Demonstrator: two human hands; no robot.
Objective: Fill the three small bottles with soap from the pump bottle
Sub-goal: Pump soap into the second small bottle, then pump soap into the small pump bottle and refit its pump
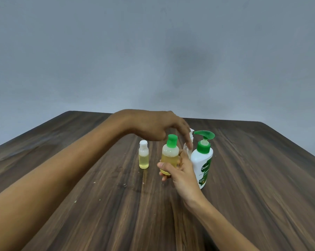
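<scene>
A white pump bottle (202, 160) with a green pump head stands right of centre on the wooden table (98, 205). My right hand (180, 171) grips a small green-capped bottle (169, 154), about half full of yellow soap with foam on top. It sits just left of the pump bottle. A small white-capped bottle (143, 157) with yellow soap stands further left. My left hand (160, 127) reaches across from the left above the green cap. Its fingertips touch a small clear bottle with a white top (191, 134), which is mostly hidden behind the fingers and the pump bottle.
The dark wood table has a few small pale specks (75, 201) on its near left part. A plain grey wall (153, 51) rises behind the far edge. My left forearm (62, 174) crosses the left half of the table.
</scene>
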